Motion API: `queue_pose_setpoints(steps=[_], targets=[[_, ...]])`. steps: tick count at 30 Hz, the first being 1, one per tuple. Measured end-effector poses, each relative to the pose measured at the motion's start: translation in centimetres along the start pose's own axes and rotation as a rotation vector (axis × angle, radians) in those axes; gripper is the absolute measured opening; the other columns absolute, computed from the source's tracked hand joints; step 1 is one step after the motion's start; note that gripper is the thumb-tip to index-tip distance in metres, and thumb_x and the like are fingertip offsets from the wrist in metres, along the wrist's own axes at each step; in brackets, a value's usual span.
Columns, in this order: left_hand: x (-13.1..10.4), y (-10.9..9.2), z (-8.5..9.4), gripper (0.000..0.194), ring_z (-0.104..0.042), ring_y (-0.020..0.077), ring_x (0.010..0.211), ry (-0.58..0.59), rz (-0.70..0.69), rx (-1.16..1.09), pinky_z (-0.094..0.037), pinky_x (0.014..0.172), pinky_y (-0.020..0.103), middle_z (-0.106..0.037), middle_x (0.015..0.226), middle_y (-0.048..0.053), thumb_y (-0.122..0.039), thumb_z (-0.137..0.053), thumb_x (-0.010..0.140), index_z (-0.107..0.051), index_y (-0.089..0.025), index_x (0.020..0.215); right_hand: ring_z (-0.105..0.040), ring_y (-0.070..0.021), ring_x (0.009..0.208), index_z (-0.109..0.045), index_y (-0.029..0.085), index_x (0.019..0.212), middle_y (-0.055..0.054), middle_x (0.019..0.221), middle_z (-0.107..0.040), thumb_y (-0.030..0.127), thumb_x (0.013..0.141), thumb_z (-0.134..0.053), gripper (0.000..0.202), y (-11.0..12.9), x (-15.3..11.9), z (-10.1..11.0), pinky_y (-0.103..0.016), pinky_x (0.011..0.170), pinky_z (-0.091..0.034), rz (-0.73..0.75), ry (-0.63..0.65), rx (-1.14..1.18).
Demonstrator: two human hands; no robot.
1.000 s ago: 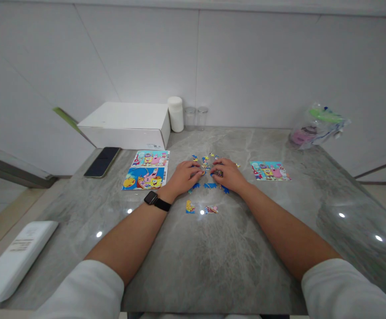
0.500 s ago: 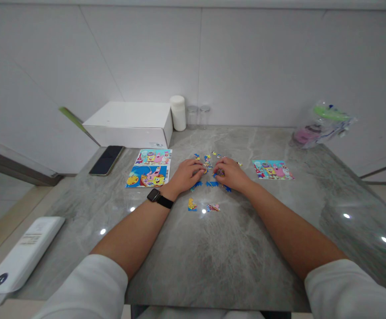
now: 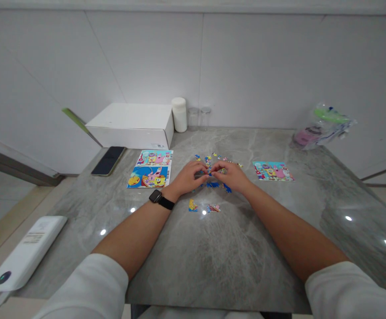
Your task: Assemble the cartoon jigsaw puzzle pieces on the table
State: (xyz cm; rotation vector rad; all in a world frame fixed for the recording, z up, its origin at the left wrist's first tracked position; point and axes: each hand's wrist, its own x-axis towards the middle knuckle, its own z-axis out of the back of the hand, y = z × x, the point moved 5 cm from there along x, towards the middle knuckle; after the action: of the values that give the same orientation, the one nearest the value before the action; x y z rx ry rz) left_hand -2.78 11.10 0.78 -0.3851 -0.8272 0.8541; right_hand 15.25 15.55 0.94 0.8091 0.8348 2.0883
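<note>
My left hand, with a black watch on its wrist, and my right hand meet fingertip to fingertip above the table. A small blue puzzle piece shows between their pinched fingers, mostly covered. Loose puzzle pieces lie just beyond the hands, and blue pieces lie under and in front of them. Closer to me are two small joined groups, a yellow one and a pink-and-brown one.
Picture sheets lie on the left and a picture card on the right. A phone, white box, white bottle and glass jars stand behind. A power bank is near left, a plastic bag far right.
My hands have come together from a gap apart, fingertips now meeting at a blue piece. Blue pieces in front of them are less covered on the right. The view has shifted slightly.
</note>
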Motion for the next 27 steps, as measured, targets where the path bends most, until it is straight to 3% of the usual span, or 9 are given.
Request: queue_pose_setpoints(steps=[6, 14, 21, 24, 27], targets=[[0.1, -0.3, 0.0, 0.018, -0.067, 0.0225, 0.105, -0.014, 0.040, -0.046, -0.051, 0.102, 0.043, -0.075, 0.104, 0.007, -0.034, -0.060, 0.099, -0.066, -0.021, 0.089, -0.071, -0.0209, 0.085, -0.077, 0.023, 0.088, -0.002, 0.088, -0.078, 0.027, 0.086, -0.065, 0.013, 0.4, -0.4, -0.6, -0.036, 0.086, -0.056, 0.044, -0.039, -0.003], [-0.4, -2.0, 0.4, 0.021, -0.066, 0.0220, 0.102, -0.043, 0.051, -0.075, -0.052, 0.100, 0.040, -0.072, 0.101, 0.007, -0.037, -0.057, 0.101, -0.067, -0.020, 0.093, -0.072, -0.0211, 0.088, -0.076, 0.023, 0.096, -0.004, 0.093, -0.079, 0.033, 0.092, -0.063, 0.017, 2.4, -1.6, 0.1, -0.037, 0.088, -0.057, 0.129, -0.129, -0.036], [-0.8, -4.5, 3.3, 0.023, -0.065, 0.0193, 0.094, -0.089, 0.177, -0.094, -0.051, 0.091, 0.034, -0.070, 0.096, 0.003, -0.040, -0.059, 0.099, -0.067, -0.019, 0.092, -0.074, -0.0215, 0.091, -0.074, 0.023, 0.105, -0.006, 0.100, -0.079, 0.040, 0.093, -0.064, 0.023, 3.7, -2.9, 2.7, -0.039, 0.091, -0.059, 0.108, -0.234, 0.026], [-1.9, -5.6, 4.3, 0.026, -0.062, 0.0171, 0.084, -0.107, 0.258, -0.116, -0.051, 0.081, 0.030, -0.067, 0.086, 0.001, -0.043, -0.060, 0.098, -0.066, -0.019, 0.089, -0.074, -0.0212, 0.089, -0.073, 0.024, 0.103, -0.005, 0.098, -0.078, 0.040, 0.093, -0.063, 0.022, 3.6, -4.4, 2.6, -0.038, 0.087, -0.060, 0.066, -0.240, 0.058], [-3.6, -6.6, 4.1, 0.029, -0.059, 0.0160, 0.079, -0.099, 0.293, -0.121, -0.048, 0.075, 0.029, -0.066, 0.083, 0.001, -0.045, -0.059, 0.098, -0.066, -0.019, 0.087, -0.073, -0.0217, 0.089, -0.072, 0.024, 0.101, -0.004, 0.094, -0.077, 0.037, 0.093, -0.060, 0.020, 3.5, -6.5, 1.4, -0.038, 0.087, -0.058, 0.054, -0.255, 0.040]])
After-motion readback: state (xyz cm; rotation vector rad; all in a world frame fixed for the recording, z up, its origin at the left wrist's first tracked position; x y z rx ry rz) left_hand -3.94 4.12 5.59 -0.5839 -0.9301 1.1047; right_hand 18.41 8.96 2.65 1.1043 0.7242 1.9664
